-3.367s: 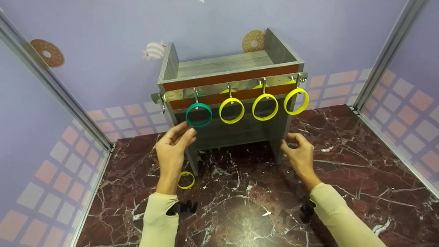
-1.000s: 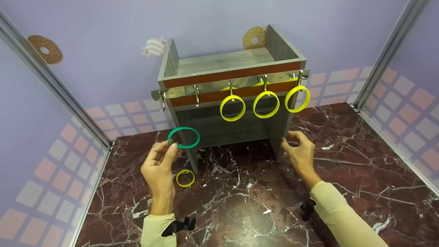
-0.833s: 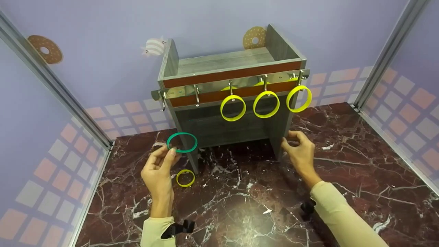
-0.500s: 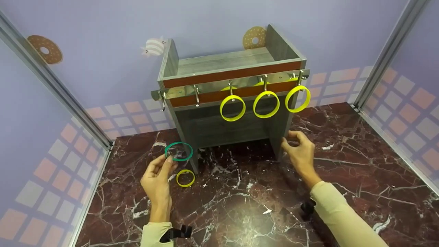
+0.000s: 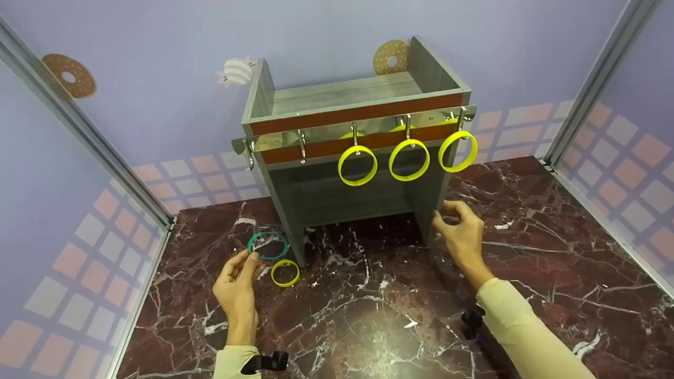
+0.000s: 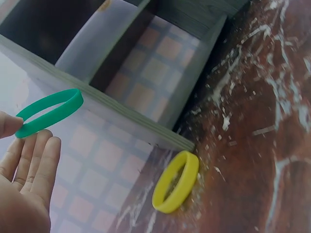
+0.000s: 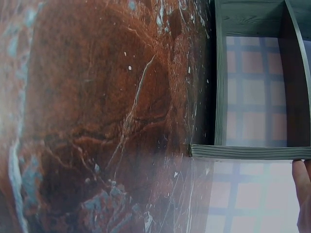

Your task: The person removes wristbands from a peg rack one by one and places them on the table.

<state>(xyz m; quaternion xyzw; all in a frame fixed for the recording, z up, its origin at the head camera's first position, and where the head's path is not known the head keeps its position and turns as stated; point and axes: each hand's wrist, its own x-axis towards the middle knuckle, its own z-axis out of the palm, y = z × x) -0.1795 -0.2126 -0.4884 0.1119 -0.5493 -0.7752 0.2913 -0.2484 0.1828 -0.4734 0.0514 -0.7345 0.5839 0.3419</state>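
My left hand [image 5: 235, 289] pinches a green silicone wristband [image 6: 53, 115] by its near edge, thumb on top, low beside the left foot of a grey wooden shelf [image 5: 347, 197]. Close to it on the dark marbled surface stands a yellow wristband [image 6: 186, 184], on edge by the shelf's left panel. Three more yellow wristbands hang from hooks on the metal rail [image 5: 326, 130] across the shelf's front. The two left hooks, including one hook [image 5: 302, 147] beside the bands, are bare. My right hand [image 5: 462, 234] holds the right panel's front edge with curled fingers; its fingertips touch that panel in the right wrist view.
The marbled surface [image 5: 358, 337] spreads in front of the shelf and to both sides. Patterned lilac walls [image 5: 174, 79] with metal corner posts [image 5: 595, 79] enclose the back and sides. The rail's hooks jut forward from the shelf.
The green wristband has left the second hook from the left; my left hand has carried it down and left towards the standing yellow band. My right hand has stayed at the right panel.
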